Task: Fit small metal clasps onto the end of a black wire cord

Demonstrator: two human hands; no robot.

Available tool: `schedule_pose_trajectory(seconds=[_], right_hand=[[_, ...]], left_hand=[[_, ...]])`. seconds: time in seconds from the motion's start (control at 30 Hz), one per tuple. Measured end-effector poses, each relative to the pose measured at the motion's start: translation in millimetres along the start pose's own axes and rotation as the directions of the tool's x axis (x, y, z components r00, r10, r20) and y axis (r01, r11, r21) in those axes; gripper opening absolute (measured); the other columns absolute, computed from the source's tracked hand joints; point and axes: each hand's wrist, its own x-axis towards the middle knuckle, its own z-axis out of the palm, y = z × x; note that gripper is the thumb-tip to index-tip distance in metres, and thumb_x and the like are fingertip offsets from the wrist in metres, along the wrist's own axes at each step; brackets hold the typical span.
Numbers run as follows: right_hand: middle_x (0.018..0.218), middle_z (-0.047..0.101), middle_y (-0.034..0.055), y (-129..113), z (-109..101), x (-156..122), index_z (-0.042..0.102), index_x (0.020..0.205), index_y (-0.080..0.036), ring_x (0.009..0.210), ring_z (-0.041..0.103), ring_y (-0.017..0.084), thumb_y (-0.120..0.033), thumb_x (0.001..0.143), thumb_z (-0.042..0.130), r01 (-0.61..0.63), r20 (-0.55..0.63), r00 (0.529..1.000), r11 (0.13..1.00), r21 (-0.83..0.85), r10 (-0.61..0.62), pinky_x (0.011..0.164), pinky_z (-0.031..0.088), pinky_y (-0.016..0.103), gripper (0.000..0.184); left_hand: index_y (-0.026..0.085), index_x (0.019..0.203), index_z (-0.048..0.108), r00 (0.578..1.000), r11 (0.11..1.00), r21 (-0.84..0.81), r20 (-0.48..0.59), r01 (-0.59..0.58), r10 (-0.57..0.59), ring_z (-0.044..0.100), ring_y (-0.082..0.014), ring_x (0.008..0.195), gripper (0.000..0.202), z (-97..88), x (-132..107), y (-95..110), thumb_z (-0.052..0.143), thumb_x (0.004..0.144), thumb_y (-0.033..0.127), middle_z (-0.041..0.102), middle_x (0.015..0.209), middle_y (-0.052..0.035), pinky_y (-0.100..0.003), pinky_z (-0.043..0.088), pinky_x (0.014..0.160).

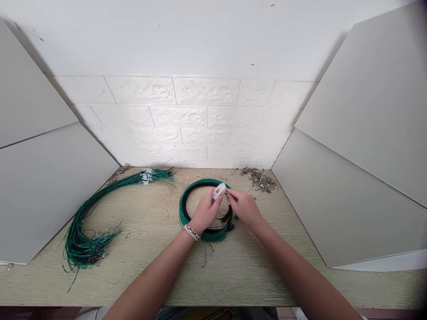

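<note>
My left hand (207, 210) grips a white tool (219, 191), my right hand (245, 206) pinches something tiny; the left bundle (78, 222) already bears white pieces (146, 176), the middle coil (183, 209) shows none.

Forearms (151, 271) angled inward, left hand (204, 210) in a curled grip, right hand (246, 207) just beside, in a pinch

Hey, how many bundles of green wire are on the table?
2: a long bundle curves along the left; a coil, green and black, lies beneath the left hand and right hand, which could hide more.
</note>
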Motion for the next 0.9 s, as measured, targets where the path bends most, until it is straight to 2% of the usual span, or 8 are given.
schedule_pose_trajectory(seconds=[0.23, 0.5, 0.7, 0.9], right_hand=[[0.095, 0.066, 0.0057, 0.4, 0.5, -0.6, 0.062, 0.109, -0.020, 0.085, 0.059, 0.018, -0.023, 0.086, 0.039, -0.042, -0.025, 0.999, 0.999, -0.033, 0.041, 0.076, 0.041, 0.026, 0.032], [0.094, 0.066, 0.0046, -1.3, 1.7, -0.3, 0.063, 0.104, -0.023, 0.083, 0.060, 0.017, -0.024, 0.086, 0.039, -0.047, -0.033, 0.998, 0.998, -0.047, 0.046, 0.074, 0.041, 0.025, 0.030], [0.089, 0.067, 0.0038, 1.2, 2.1, 1.8, 0.065, 0.094, -0.022, 0.079, 0.060, 0.017, -0.022, 0.086, 0.038, -0.037, -0.052, 0.998, 0.999, -0.020, 0.036, 0.071, 0.041, 0.025, 0.028], [0.097, 0.066, 0.0061, 6.4, 3.7, 3.0, 0.061, 0.110, -0.020, 0.084, 0.060, 0.018, -0.025, 0.086, 0.039, 0.011, -0.016, 1.000, 1.000, -0.006, -0.011, 0.074, 0.042, 0.028, 0.033]], left_hand=[[0.018, 0.099, 0.045, 0.999, 0.999, -0.012, 0.012, 0.034, -0.034, 0.043, -0.0119, 0.061, 0.019, 4.6, -2.2, 4.6, 0.042, 0.084, 0.029, 0.051, 0.077, 0.0008, -0.024, 0.035, 0.057], [0.017, 0.104, 0.046, 0.998, 0.997, -0.038, -0.004, 0.069, -0.069, 0.049, -0.0139, 0.071, 0.025, 4.9, -3.0, 8.2, 0.045, 0.083, 0.031, 0.056, 0.086, -0.0021, -0.025, 0.037, 0.064], [0.017, 0.102, 0.047, 0.996, 0.995, -0.056, -0.024, 0.085, -0.087, 0.048, -0.0136, 0.070, 0.025, 6.9, -2.9, 7.1, 0.046, 0.083, 0.033, 0.055, 0.084, -0.0020, -0.025, 0.037, 0.063], [0.017, 0.103, 0.047, 0.997, 0.996, -0.064, -0.050, 0.058, -0.061, 0.049, -0.0136, 0.070, 0.025, 6.0, -2.8, 5.0, 0.044, 0.083, 0.032, 0.056, 0.084, -0.0021, -0.025, 0.037, 0.063]])
